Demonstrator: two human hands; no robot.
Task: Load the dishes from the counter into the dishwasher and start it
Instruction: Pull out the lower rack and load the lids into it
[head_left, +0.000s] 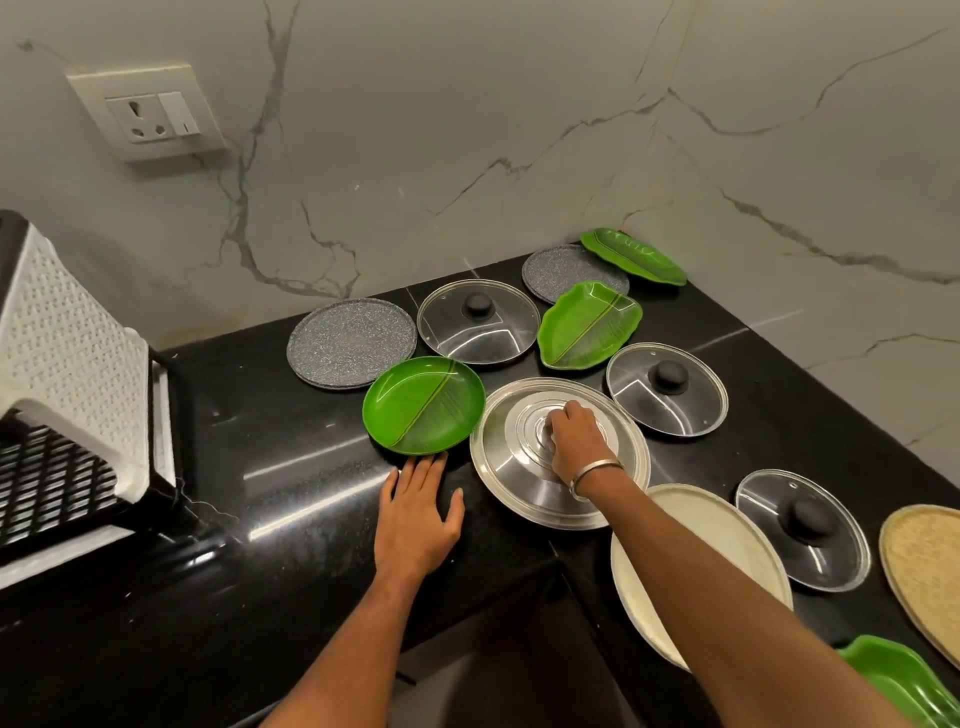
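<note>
A large steel lid (511, 475) lies flat on the black counter (291, 467). My right hand (576, 441) curls round the knob at its middle. My left hand (420, 512) rests flat on the counter, fingers straight, fingertips just short of a round green leaf-pattern plate (423, 404). Around them lie a glass lid (478, 321), a second glass lid (666, 388), a third glass lid (802, 530), a green leaf-shaped dish (589, 325), two speckled grey plates (350, 343) (566, 270) and a cream plate (727, 525). No dishwasher is in view.
A white and black plastic rack (67, 384) stands at the left end of the counter. More green dishes lie at the back corner (631, 255) and at the bottom right (898, 680), next to a woven tan plate (924, 566). A wall socket (150, 111) sits in the marble backsplash.
</note>
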